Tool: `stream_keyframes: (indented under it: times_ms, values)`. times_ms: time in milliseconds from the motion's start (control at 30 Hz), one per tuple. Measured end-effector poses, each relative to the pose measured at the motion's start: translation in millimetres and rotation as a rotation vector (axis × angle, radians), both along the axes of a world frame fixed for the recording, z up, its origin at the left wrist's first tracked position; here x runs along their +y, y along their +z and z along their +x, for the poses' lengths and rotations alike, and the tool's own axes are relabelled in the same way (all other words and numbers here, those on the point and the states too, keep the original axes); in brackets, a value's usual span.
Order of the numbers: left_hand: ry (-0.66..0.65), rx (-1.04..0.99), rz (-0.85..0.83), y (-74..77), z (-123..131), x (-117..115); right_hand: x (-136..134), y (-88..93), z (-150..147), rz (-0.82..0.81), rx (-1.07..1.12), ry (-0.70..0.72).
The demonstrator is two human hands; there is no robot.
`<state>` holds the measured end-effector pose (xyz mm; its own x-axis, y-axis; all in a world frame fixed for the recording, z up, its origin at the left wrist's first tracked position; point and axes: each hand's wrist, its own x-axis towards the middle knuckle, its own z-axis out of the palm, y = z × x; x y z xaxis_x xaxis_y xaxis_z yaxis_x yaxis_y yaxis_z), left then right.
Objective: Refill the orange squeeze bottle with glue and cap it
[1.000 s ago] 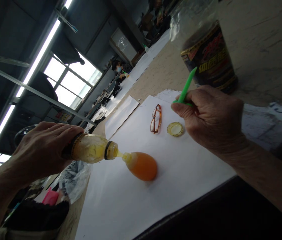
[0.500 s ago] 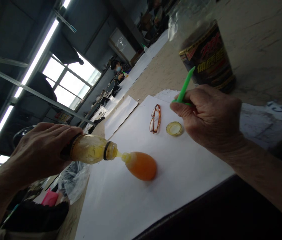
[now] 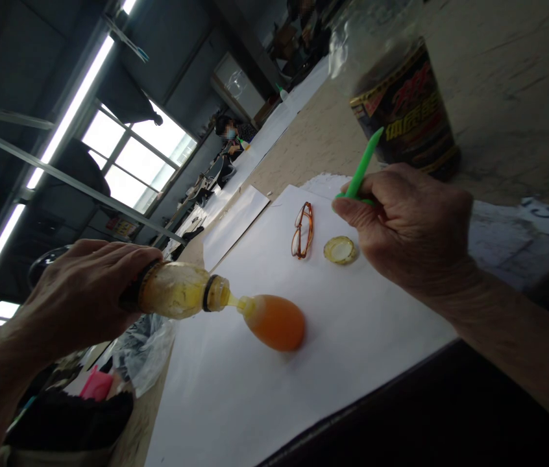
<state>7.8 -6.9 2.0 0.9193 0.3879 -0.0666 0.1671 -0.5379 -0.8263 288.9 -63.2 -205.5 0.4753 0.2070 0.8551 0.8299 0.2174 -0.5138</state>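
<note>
Close by, count one black-ringed yellowed clear bottle (image 3: 177, 290), one oval orange-filled bottle (image 3: 277, 323), one pointed green plastic cap (image 3: 365, 162), one pair of brown-framed glasses (image 3: 303, 232), one round yellow-stained lid (image 3: 339, 250), one large dark-labelled jar (image 3: 408, 110).

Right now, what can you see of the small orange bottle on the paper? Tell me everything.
The small bottle is rounded, smooth and plastic-looking, its body orange with a paler shoulder and a short, yellowish, uncapped neck. It appears to stand on the white paper, its neck toward the upper left of the tilted view. A yellow stream links its mouth to that of the tipped bottle in the left hand. No hand touches it; its base cannot be seen clearly.
</note>
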Motion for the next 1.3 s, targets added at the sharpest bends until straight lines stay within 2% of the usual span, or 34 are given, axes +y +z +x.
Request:
stream_keyframes:
  times_ms: [333, 500, 1300]
  values:
    - [-0.009, 0.016, 0.009, 2.7, 4.3, -1.3, 1.0, -2.1, 3.2, -0.032, 0.001, -0.002]
    - [-0.058, 0.009, 0.021, 2.5, 7.1, -2.0, -0.1, -2.4, 3.5, -0.042, -0.004, -0.003]
    - [-0.014, 0.018, 0.017, 4.2, 2.9, -1.2, -0.2, -0.4, 2.2, -0.043, -0.005, -0.013]
